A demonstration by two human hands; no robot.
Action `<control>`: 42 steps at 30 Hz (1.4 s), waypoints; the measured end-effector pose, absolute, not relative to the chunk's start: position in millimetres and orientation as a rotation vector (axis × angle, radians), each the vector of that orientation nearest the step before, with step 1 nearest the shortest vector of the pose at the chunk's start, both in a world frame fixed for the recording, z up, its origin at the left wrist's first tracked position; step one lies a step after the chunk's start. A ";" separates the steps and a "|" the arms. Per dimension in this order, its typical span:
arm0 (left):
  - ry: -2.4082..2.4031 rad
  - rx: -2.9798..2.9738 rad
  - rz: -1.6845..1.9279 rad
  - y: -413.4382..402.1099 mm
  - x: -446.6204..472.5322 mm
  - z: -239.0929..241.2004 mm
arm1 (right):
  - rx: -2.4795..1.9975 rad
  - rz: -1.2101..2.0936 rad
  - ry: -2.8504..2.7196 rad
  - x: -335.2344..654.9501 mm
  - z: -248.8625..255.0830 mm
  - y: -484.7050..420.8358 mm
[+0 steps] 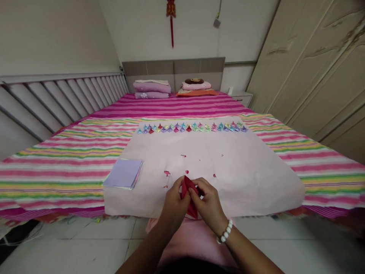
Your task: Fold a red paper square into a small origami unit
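With both hands, left hand (173, 199) and right hand (208, 203), pinching the red paper (189, 196) at lower center, we risk tearing its creases if we pull too hard.

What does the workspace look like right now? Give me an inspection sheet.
Surface: pale pink sheet spread over a striped bedcover.
Job's things: red folded paper pinched between both hands; stack of paper squares, lilac on top, to the left; row of small folded paper pieces along the sheet's far edge.
Clutter: red paper scraps scattered in front of the hands.
Grippers: left hand and right hand both closed on the red paper; bead bracelet on the right wrist.
Cables: nothing seen.
Surroundings: pillows at the headboard, wardrobe on the right, red wall ornament.
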State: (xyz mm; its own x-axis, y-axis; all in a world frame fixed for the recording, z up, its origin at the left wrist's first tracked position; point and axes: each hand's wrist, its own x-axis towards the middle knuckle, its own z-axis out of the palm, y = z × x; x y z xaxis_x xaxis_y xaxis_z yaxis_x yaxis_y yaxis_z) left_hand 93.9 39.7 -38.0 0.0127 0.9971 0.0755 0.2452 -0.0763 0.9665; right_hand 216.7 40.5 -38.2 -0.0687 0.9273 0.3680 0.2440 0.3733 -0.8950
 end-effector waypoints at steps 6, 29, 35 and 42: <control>1.479 1.412 1.242 44.8 96.6 -46.8 | -1.063 0.637 -1.616 211.9 -41.0 36.2; 0.986 0.987 1.132 47.2 73.0 -35.7 | -0.969 1.061 -1.218 227.8 -53.6 49.9; 0.861 0.855 0.977 44.6 64.4 -25.7 | -0.924 0.981 -1.311 227.5 -49.6 44.4; 1.206 0.975 1.206 50.4 72.6 -31.4 | -0.856 1.181 -1.382 233.8 -44.6 37.5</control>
State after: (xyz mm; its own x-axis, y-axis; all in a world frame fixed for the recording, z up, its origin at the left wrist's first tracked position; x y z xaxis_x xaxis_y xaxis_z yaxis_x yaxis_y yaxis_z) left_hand 72.6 50.4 -31.4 -0.0428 0.9885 -0.1453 -0.1456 0.1377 0.9797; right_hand 233.8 37.5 -44.6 -0.1656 0.9496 0.2660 -0.1146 0.2494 -0.9616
